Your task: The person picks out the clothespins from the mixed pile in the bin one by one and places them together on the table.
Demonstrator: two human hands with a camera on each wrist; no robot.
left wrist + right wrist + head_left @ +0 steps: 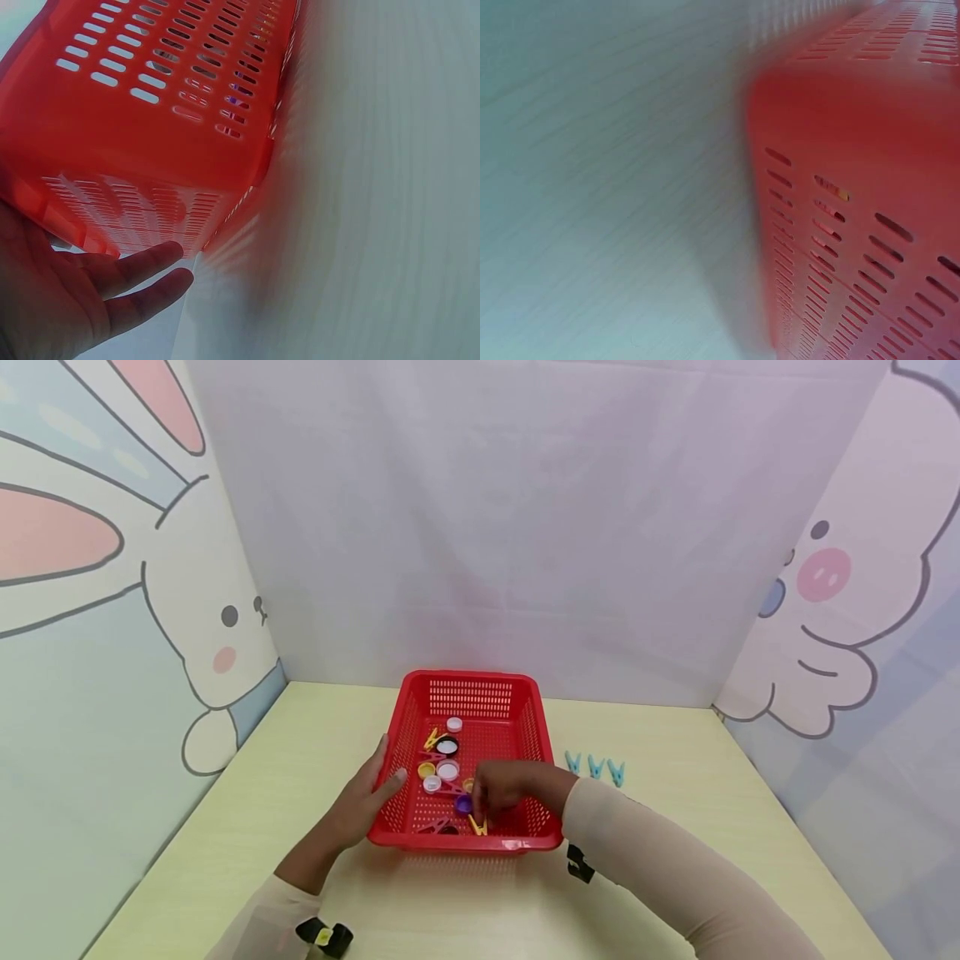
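Note:
A red perforated basket holds plastic clothespins and bottle caps. My left hand rests on its left rim, thumb over the inside, fingers fairly straight along the outer wall. Those straight fingers also show in the left wrist view. My right hand reaches down into the near right part, fingertips right at a yellow clothespin; I cannot tell whether they pinch it. Beside them lies a purple cap. The right wrist view shows only the basket's outer wall and the table.
White caps, a yellow cap, a black ring-like cap, pink clothespins and another yellow clothespin lie in the basket. Three blue clothespins stand in a row on the table, right of it.

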